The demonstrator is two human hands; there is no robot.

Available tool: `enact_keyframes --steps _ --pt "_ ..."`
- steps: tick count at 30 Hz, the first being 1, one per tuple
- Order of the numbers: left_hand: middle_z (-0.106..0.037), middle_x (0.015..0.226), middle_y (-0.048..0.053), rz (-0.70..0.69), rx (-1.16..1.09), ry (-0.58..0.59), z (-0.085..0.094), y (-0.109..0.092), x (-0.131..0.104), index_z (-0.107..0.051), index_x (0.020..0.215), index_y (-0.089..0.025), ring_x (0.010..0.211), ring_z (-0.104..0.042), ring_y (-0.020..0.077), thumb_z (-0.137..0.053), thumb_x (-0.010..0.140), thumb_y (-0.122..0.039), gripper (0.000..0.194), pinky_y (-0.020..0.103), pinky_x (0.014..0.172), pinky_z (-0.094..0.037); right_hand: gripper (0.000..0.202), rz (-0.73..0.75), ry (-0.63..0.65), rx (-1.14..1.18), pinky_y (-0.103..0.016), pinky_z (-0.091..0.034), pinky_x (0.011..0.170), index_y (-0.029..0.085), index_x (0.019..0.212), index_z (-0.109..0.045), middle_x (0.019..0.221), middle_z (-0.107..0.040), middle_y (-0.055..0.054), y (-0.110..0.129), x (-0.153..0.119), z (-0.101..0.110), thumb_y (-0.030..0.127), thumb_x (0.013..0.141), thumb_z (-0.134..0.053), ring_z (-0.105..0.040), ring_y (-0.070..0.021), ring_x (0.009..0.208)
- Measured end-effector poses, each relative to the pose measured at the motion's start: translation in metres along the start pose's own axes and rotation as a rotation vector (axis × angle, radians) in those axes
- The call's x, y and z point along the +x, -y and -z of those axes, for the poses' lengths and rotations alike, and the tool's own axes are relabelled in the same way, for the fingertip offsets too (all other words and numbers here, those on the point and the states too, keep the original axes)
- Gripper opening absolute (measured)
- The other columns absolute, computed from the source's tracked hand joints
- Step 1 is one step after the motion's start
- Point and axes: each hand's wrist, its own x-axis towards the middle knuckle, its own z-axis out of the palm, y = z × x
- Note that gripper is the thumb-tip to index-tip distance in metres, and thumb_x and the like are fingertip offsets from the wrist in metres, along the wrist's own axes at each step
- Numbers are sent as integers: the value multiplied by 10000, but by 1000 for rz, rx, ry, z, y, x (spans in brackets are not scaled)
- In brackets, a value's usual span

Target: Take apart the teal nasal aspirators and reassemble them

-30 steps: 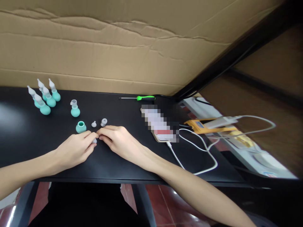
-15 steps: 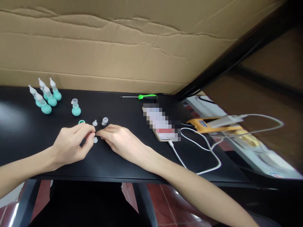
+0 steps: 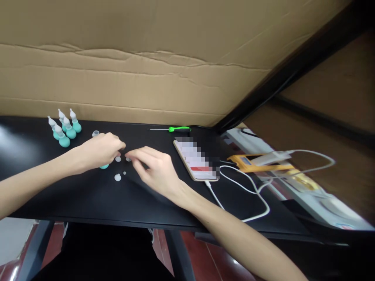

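I am bending my left hand (image 3: 101,150) over the black tabletop (image 3: 73,197), fingers curling downward; I cannot tell whether they are gripping anything. My right hand (image 3: 156,166) is facing it, thumb and forefinger standing a little apart, the forefinger reaching a small pale translucent piece (image 3: 128,159); whether I am pinching it, I cannot tell.

Just under my left fingertips a small round whitish piece (image 3: 117,159) is lying, and a turquoise rounded bulb (image 3: 104,166) is peeking out below that hand, mostly covered. Nearer my body than both grips, a whitish translucent cap with a small nub (image 3: 117,178) is resting beside a tiny pale disc (image 3: 124,173). Just beyond my left hand, a clear cylindrical collar (image 3: 96,133) is showing its top.

Farther left of that grip, five turquoise bulbs with white pointed tips (image 3: 64,141) are standing clustered. Beyond my right hand a green-and-black-handled screwdriver (image 3: 179,129) is lying; to its right, a pale-edged phone (image 3: 195,158) is sitting with a white cable (image 3: 215,195) plugged in.
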Motion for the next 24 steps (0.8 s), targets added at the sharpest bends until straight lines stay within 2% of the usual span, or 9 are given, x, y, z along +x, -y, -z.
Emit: enact_keyframes --steps 3,5,9,12,14,16,18,21,24 --pt "-727 778 62 51 7 155 -6 -4 13 -772 843 -174 662 -697 217 -744 916 -148 82 278 633 -457 246 2 -174 -3 -322 -630 785 217 1023 -776 943 -844 -48 3 5 5 90 1027 -565 -776 -187 814" --pt "-702 700 41 100 -30 171 -10 -5 17 -756 781 -170 602 -673 197 -745 884 -107 121 270 628 -457 234 -12 -229 6 -315 -629 776 220 1011 -772 916 -840 -38 3 7 7 87 1018 -581 -777 -182 801" --pt "-710 653 6 158 -298 18 -4 -1 11 -761 787 -169 592 -674 147 -663 894 -69 176 236 620 -454 213 -82 -265 45 -320 -626 752 228 990 -769 906 -839 -26 1 10 9 104 1012 -597 -764 -177 772" --pt "-791 754 29 241 -783 -192 8 -4 -5 -788 882 -167 674 -745 152 -757 932 -237 92 226 637 -539 148 -171 -305 152 -324 -630 729 229 1074 -770 1004 -836 -46 1 12 8 163 1008 -655 -763 -187 834" --pt "-820 812 47 289 -1096 -347 10 -10 -17 -798 931 -161 751 -792 171 -844 902 -331 178 221 646 -589 166 -207 -325 283 -320 -648 727 227 1158 -760 1116 -818 -72 3 12 7 221 996 -725 -776 -201 934" --pt "-834 832 52 299 -1306 -449 5 -19 -28 -803 931 -162 776 -815 180 -916 850 -350 235 218 649 -625 230 -187 -322 415 -325 -672 750 224 1213 -750 1160 -800 -83 6 12 7 258 986 -773 -786 -203 967" --pt "-850 870 58 285 -1426 -464 -5 -29 -36 -816 913 -161 783 -827 175 -955 824 -338 243 215 675 -658 207 -110 -307 462 -327 -686 771 230 1199 -765 1103 -809 -67 11 11 7 252 994 -781 -793 -189 920" --pt "-860 893 59 257 -1536 -424 -17 -40 -42 -833 895 -162 779 -834 161 -973 822 -309 216 204 716 -687 116 3 -326 357 -330 -695 808 249 1109 -812 1040 -842 -45 17 7 9 208 1014 -761 -804 -183 900" --pt "-862 885 57 251 -1643 -422 -24 -48 -45 -836 895 -163 796 -846 167 -976 825 -286 199 196 730 -701 176 38 -373 273 -334 -710 835 266 1109 -841 1072 -868 -38 21 3 9 152 1016 -744 -827 -189 925"
